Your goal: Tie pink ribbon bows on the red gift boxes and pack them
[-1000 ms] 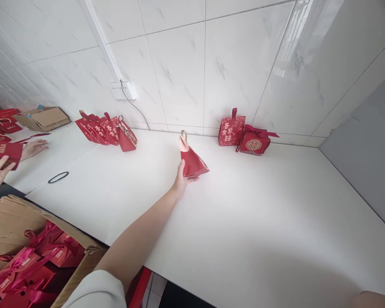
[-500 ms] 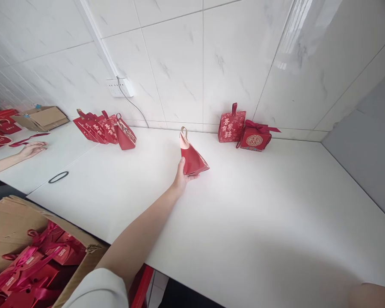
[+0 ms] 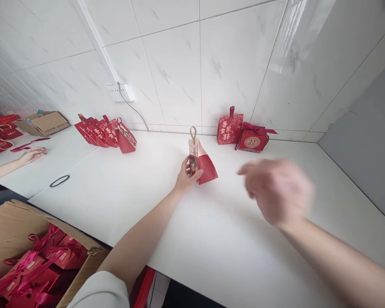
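Near the middle of the white table, my left hand (image 3: 188,176) grips a red and cream wedge-shaped gift box (image 3: 208,169) by its lower part. A loop of ribbon stands up from the box's top, and its narrow printed side now faces me. To the right, my right hand (image 3: 277,190) hovers over the table, apart from the box. Motion smears its fingers, so I cannot make out their pose. Beyond it, by the wall, stand a red gift box with a loop handle (image 3: 230,129) and a red box with a bow (image 3: 253,137).
Several red gift boxes (image 3: 107,131) stand in a row at the back left. A black ring (image 3: 59,181) lies on the white table (image 3: 115,192). An open carton (image 3: 6,222) of red boxes is at lower left. Another person's hand (image 3: 34,155) rests at far left.
My left hand has turned the gift box and brought it slightly right and closer, showing its printed side. My right hand has swung in from the lower right corner.
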Demonstrator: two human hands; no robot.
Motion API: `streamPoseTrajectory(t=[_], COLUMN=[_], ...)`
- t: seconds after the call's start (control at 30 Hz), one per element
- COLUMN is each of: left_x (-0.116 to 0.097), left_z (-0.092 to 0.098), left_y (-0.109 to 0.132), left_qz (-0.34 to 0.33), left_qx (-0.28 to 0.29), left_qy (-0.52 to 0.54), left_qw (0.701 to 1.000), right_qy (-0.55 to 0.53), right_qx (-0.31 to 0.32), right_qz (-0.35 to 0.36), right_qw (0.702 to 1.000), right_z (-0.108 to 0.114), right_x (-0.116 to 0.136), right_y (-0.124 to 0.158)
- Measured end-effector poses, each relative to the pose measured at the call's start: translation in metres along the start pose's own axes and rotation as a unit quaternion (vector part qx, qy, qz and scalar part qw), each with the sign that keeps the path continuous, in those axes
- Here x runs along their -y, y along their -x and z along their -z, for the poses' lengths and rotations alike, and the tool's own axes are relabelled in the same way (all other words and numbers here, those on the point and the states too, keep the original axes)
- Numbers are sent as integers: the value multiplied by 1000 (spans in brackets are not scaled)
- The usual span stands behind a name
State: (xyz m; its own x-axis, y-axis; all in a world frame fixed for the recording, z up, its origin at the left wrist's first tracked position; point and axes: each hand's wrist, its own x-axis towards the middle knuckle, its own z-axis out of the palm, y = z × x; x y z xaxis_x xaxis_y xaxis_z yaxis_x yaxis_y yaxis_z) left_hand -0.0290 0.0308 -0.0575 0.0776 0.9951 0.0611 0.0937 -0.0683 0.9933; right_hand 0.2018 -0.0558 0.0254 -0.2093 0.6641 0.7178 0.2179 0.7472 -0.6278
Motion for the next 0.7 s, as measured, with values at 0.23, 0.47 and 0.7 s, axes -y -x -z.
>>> streamPoseTrajectory(t=[0.23,0.47,0.7], left_x=[-1,-6,-7], left_z=[4,3,3], left_y=[-1,0,3], left_qz=[-74,-49,-78], left_qx=[4,2,4], left_qy=[-67,-86,-116], left_qw=[995,995,990], right_qy=[285,184,185], right_qx=[158,220,237], right_qz=[-119,-154,-153], right_qw=[938,946,941], right_z=[-33,-37,-37], right_x=[-89,-93,-96], right_y=[3,14,13])
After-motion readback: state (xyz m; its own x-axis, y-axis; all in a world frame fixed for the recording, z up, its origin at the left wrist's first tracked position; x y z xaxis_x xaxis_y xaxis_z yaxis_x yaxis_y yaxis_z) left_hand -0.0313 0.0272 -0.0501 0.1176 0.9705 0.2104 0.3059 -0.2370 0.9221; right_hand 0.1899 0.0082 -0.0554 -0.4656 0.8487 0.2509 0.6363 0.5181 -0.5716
